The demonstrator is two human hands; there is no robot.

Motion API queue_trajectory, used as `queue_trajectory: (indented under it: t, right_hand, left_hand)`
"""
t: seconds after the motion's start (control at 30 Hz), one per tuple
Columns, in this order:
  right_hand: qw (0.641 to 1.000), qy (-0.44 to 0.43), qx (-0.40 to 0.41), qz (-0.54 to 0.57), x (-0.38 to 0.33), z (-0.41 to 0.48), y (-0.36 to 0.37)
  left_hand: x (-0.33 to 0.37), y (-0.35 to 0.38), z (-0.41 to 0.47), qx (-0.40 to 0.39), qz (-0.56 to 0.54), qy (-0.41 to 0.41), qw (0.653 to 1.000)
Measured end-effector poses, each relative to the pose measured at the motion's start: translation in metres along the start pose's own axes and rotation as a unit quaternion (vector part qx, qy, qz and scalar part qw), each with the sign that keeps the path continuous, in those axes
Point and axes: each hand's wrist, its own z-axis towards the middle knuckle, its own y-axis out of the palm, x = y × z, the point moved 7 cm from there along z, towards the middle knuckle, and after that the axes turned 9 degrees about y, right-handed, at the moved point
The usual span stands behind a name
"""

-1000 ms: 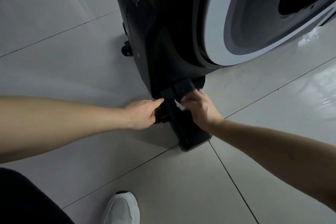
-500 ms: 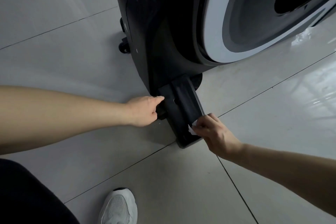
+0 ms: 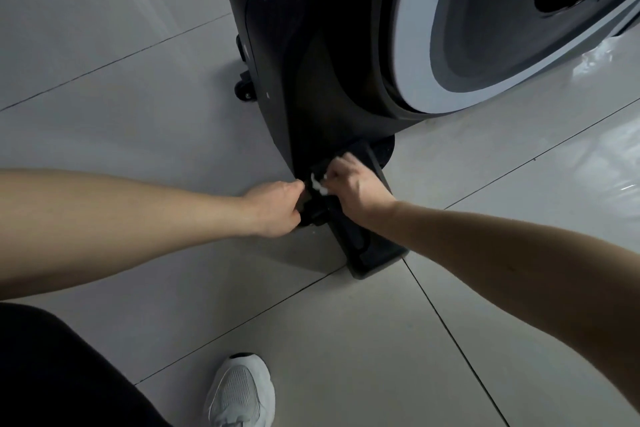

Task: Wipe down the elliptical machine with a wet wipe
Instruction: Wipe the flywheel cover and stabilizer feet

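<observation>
Right hand (image 3: pixel 353 185) pinches crumpled white wet wipe (image 3: pixel 318 185) on the elliptical machine's (image 3: pixel 322 45) black base foot (image 3: pixel 367 236), just beside left hand (image 3: pixel 275 208), whose curled fingers grip the foot's left edge.

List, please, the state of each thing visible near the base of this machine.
wet wipe: crumpled, pinched in the right hand, pressed against the base bar.
right hand: curled round the wet wipe, at the bar's machine end.
left hand: holds the bar's side.
base bar: lying flat on the floor.
elliptical machine: standing upright.
white shoe: planted on the tiles.
</observation>
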Motion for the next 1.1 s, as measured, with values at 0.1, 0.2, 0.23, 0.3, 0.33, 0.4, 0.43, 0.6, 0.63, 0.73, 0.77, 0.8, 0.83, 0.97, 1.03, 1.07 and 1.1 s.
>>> queue_trajectory:
  t: [0.1,0.2,0.23,0.3,0.33,0.4,0.43,0.6,0.63,0.73,0.77,0.8,0.83,0.97,1.03,1.07,1.1]
  right_hand:
    - [0.996,-0.044,-0.076,0.015,-0.006,-0.046,0.002]
    - [0.989,-0.073,-0.127,0.022,-0.009,-0.078,0.000]
    - [0.989,-0.075,-0.130,0.015,-0.009,-0.075,0.002]
    - [0.990,-0.072,-0.122,-0.003,-0.011,-0.051,0.009]
    - [0.992,-0.063,-0.106,-0.014,-0.012,-0.032,0.013]
    - [0.998,-0.031,-0.058,-0.020,-0.012,0.007,0.016]
    - [0.999,-0.014,-0.044,-0.019,-0.012,0.021,0.016]
    - [0.997,-0.010,-0.064,-0.050,-0.011,0.001,0.016]
    - [0.996,-0.021,-0.075,-0.045,-0.013,-0.017,0.014]
    - [0.990,-0.059,-0.125,-0.025,-0.025,-0.076,0.008]
    - [0.988,-0.063,-0.141,-0.030,-0.028,-0.089,0.007]
    - [0.986,-0.064,-0.150,-0.037,-0.029,-0.095,0.007]
    - [0.985,-0.062,-0.157,-0.041,-0.030,-0.093,0.006]
    - [0.993,-0.036,-0.106,-0.036,-0.022,-0.042,0.003]
    - [0.996,0.013,-0.073,-0.054,-0.014,-0.013,0.001]
    - [0.995,0.034,-0.074,-0.062,-0.013,-0.004,0.002]
    - [0.993,0.046,-0.085,-0.069,-0.014,-0.001,0.003]
  left_hand:
    - [-0.005,0.005,0.000,-0.021,-0.003,0.005,1.000]
    - [-0.009,0.009,-0.003,-0.034,-0.002,0.012,0.999]
    - [-0.011,0.011,-0.004,-0.038,0.001,0.015,0.999]
    - [-0.014,0.015,-0.006,-0.046,0.017,0.019,0.999]
    - [-0.014,0.015,-0.007,-0.053,0.029,0.020,0.998]
    - [-0.014,0.014,-0.007,-0.064,0.044,0.018,0.997]
    - [-0.013,0.012,-0.006,-0.068,0.044,0.016,0.997]
    - [-0.004,0.003,0.000,-0.051,0.039,0.025,0.998]
    - [-0.004,0.004,0.002,-0.050,0.036,0.028,0.998]
    - [-0.002,0.007,0.004,-0.057,0.031,0.031,0.997]
    - [0.000,0.009,0.004,-0.060,0.030,0.034,0.997]
    - [0.001,0.010,0.004,-0.063,0.030,0.036,0.997]
    - [0.003,0.011,0.005,-0.067,0.030,0.036,0.997]
    - [0.014,0.013,0.006,-0.073,0.061,0.047,0.994]
    - [0.020,0.011,0.007,-0.071,0.073,0.045,0.994]
    - [0.021,0.009,0.008,-0.070,0.076,0.040,0.994]
    - [0.022,0.008,0.008,-0.068,0.081,0.033,0.994]
